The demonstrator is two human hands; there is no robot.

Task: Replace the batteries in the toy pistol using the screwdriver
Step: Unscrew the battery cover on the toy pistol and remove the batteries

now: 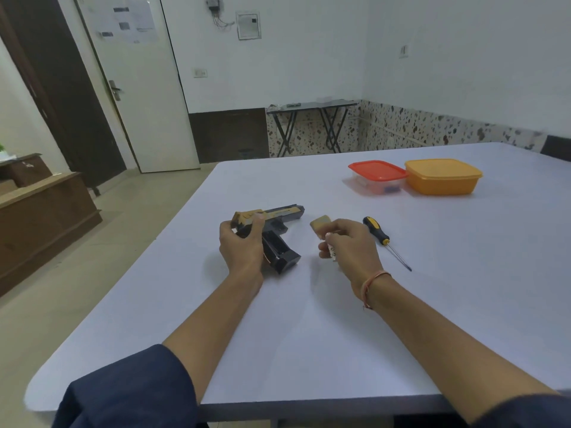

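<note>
A small white battery (pixel 332 251) is pinched by the right hand (pixel 352 245); the black-and-tan plastic toy pistol (pixel 272 230) is gripped by the left hand (pixel 241 245); a yellow-and-black-handled screwdriver (pixel 386 242) and a tan cover (pixel 321 225) lie beside, with lidded red (pixel 377 176) and orange (pixel 441 176) tubs beyond.

Mid-frame I see my left hand (pixel 239 245) gripping the toy pistol (pixel 272 225) on the table (pixel 309 335); my right hand (pixel 349 242) pinches a battery (pixel 332 251), the screwdriver (pixel 383 239) just right of it.

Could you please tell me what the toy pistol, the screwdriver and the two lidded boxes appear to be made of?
Toy pistol: looks like matte moulded plastic, tan over dark grey.
Screwdriver: thin dark shaft, probably metal; black-and-yellow handle, likely plastic or rubber.
Orange box: opaque, slightly glossy plastic.
Red-lidded box: see-through plastic body, its contents faintly visible.
</note>
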